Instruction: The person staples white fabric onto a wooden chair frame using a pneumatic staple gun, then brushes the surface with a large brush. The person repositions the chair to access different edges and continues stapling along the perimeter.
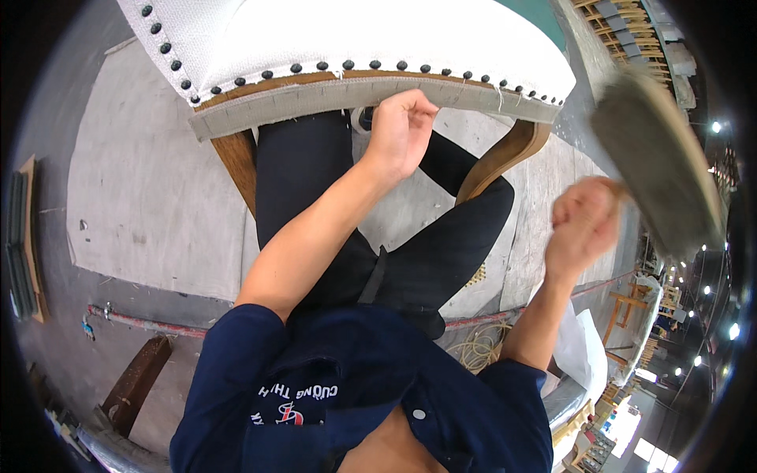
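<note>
Over grey floor (55, 181), my right hand (585, 225) grips a mallet (658, 158), best swung clear of my left hand (402, 130), curled closed, contents hidden.

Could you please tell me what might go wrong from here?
The motion-blurred mallet-like tool in the right hand could, if misaimed, strike the left hand, which is curled at the grey strip. A stray blow might also mark the white upholstery or dent the dark nail heads alongside the strip.
</note>
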`<state>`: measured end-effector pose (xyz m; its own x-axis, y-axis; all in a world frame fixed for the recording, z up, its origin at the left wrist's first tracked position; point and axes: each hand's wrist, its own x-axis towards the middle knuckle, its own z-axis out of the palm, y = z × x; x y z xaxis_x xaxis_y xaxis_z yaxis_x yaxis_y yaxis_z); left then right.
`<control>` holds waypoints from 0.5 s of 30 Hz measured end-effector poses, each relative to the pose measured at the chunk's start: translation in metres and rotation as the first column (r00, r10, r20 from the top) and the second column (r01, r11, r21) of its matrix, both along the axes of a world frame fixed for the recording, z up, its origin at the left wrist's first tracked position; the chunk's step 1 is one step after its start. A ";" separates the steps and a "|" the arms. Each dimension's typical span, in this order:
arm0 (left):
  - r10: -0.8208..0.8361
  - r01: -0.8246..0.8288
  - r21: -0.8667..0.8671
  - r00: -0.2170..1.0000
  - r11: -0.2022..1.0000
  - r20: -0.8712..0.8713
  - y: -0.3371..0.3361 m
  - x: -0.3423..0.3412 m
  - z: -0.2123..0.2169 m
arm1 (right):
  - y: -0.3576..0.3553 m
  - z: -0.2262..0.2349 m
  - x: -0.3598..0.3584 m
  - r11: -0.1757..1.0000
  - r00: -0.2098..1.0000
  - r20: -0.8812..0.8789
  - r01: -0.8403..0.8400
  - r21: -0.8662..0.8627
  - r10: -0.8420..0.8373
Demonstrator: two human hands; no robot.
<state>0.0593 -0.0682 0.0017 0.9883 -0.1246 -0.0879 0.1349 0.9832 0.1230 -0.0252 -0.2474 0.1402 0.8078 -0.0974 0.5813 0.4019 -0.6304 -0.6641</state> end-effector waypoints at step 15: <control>0.153 -0.155 -0.112 0.988 0.982 -0.025 0.005 -0.006 0.021 | 0.010 -0.016 0.002 0.970 0.968 0.058 -0.244 -0.006 0.244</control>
